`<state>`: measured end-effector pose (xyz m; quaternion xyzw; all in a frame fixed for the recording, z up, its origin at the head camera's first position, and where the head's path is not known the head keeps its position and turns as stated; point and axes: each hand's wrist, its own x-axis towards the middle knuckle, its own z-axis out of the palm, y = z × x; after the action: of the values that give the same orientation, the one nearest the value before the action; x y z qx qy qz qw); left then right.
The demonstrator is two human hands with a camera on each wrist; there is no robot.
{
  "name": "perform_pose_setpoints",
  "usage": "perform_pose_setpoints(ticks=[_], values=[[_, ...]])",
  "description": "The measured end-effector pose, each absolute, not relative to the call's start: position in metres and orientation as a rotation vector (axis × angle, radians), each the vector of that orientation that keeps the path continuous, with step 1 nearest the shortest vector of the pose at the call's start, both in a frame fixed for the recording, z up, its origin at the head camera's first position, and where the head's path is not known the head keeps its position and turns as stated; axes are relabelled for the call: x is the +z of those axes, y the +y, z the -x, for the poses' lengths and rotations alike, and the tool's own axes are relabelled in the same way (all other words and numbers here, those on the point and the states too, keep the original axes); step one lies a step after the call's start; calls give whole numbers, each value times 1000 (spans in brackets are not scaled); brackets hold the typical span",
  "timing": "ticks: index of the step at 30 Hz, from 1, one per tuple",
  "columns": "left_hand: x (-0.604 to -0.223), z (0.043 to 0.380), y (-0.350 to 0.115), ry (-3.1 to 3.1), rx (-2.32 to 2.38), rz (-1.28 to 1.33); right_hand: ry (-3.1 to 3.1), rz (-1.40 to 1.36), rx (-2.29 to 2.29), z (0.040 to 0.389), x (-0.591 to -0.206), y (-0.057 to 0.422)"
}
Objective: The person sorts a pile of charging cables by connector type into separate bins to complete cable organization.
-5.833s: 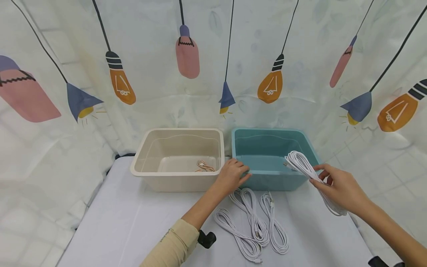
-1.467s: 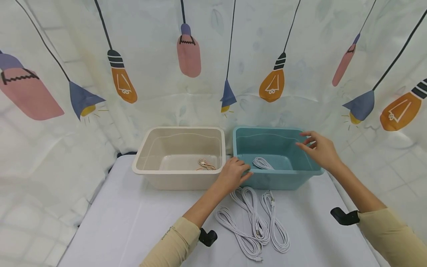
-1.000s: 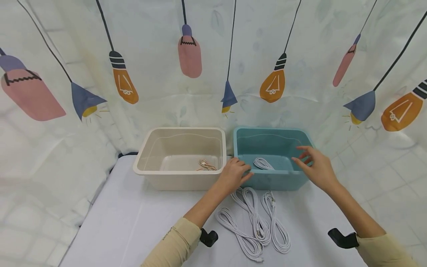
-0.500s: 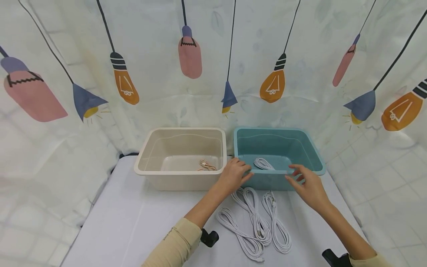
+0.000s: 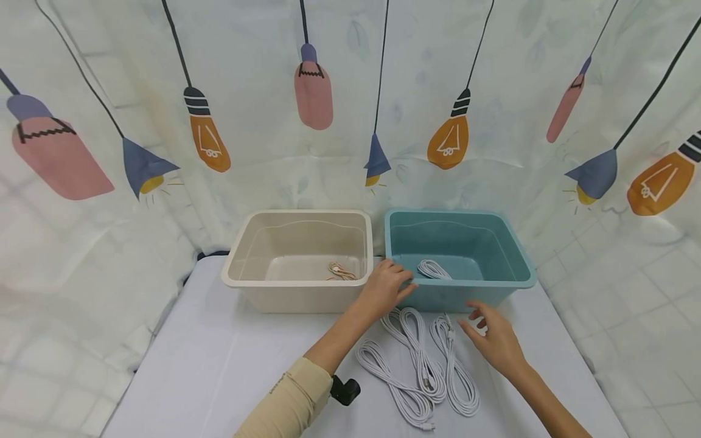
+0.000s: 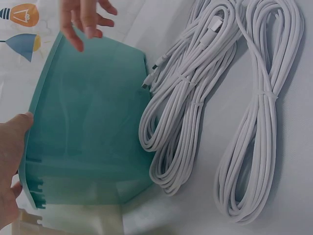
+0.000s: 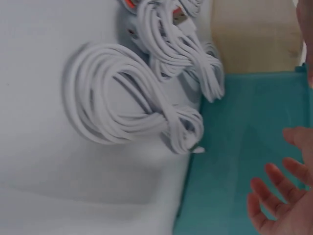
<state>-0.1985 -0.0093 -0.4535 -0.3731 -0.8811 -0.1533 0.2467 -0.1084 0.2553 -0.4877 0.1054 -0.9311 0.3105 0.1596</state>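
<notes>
My left hand holds the front rim of the teal bin near its left corner, thumb outside. My right hand, empty, hovers just in front of that bin with fingers loosely bent and spread. Right beside its fingertips lies a coiled white cable on the table. Two more white cable bundles lie to its left, the middle one and the leftmost one, overlapping each other. Inside the teal bin rests another coiled white cable, partly hidden by the front wall.
A beige bin stands left of the teal one and contains a small tan cable. Both sit at the back of a table with a white cloth. A curtain printed with lamps hangs behind.
The white cable formerly in my right hand now lies in the teal bin. My right hand has come down and toward me, out of the bin to its front. The left hand stays at the rim.
</notes>
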Motion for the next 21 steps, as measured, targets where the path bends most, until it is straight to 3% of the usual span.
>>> perform_pose_setpoints(ticks=[21], values=[[-451,196,-8,-2406,-429,1003,-2990,-10,1017,101,-553,244]])
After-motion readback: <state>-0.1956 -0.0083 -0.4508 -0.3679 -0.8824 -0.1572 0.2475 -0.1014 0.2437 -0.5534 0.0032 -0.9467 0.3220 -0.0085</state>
